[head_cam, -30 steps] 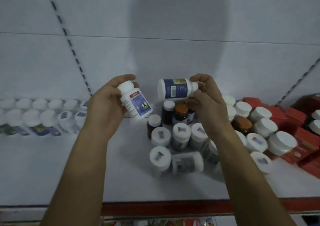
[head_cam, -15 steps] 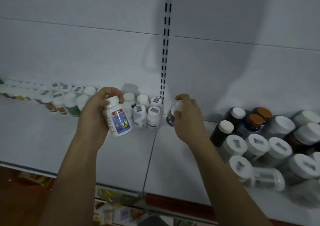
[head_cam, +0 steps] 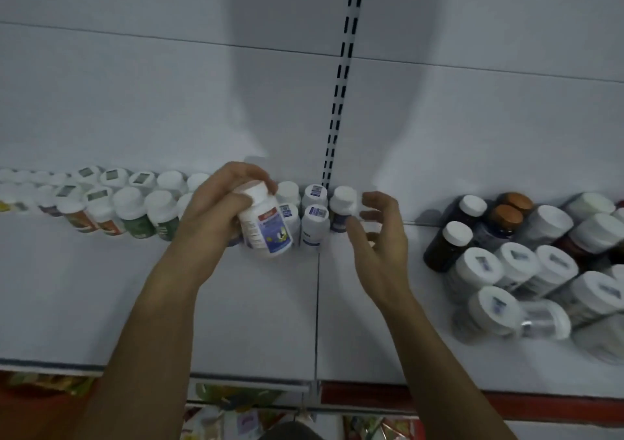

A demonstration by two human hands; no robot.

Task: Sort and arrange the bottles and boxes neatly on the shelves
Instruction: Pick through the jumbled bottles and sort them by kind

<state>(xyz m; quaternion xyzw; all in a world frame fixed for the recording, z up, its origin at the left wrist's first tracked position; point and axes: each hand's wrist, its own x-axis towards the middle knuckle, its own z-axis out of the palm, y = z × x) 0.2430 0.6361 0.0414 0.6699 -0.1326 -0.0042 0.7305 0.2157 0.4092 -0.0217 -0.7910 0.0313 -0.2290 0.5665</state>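
My left hand (head_cam: 216, 210) grips a white bottle with a blue and red label (head_cam: 265, 225), tilted just above the shelf (head_cam: 236, 304), in front of the row of bottles. My right hand (head_cam: 378, 233) hovers with its fingers spread and holds nothing, just right of a white-capped bottle with a dark blue label (head_cam: 341, 207) that stands upright at the right end of the row. Two neat lines of white-capped bottles (head_cam: 135, 200) run along the back wall to the left.
A crowded cluster of white, dark and orange-capped bottles (head_cam: 526, 264) stands at the right, one clear bottle (head_cam: 543, 319) lying on its side. A slotted upright (head_cam: 341, 78) runs up the back wall. The shelf's front edge (head_cam: 405, 389) lies below my forearms.
My right hand has set its blue-labelled bottle upright at the end of the row and let go, its fingers now spread. My left hand has carried its bottle right, close to the row.
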